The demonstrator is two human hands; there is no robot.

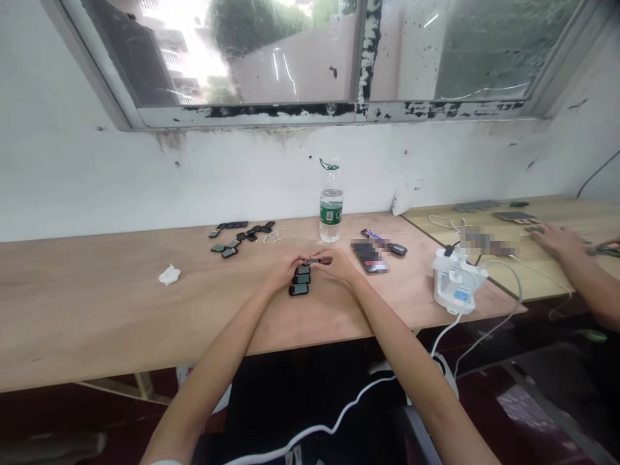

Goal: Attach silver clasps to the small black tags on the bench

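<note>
Centrally, the person's left hand (285,268) and right hand (343,265) meet over a pale wooden tabletop (121,316), fingers of both closed on a small, dark, flat piece (312,261). It sits at the far end of a short column of three black rectangular pieces with grey-green faces (299,290) — just beside the hands. Beyond stands a clear plastic bottle with a green label (330,214); farther left lie scattered small black pieces (229,253) — and a crumpled white scrap (169,275).

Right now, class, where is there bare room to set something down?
Free: wooden tabletop left of the crumpled white scrap, and between that and the left hand. Crowded: around the scattered black-framed pieces, and right of the right hand, by the phone and power strip.
</note>
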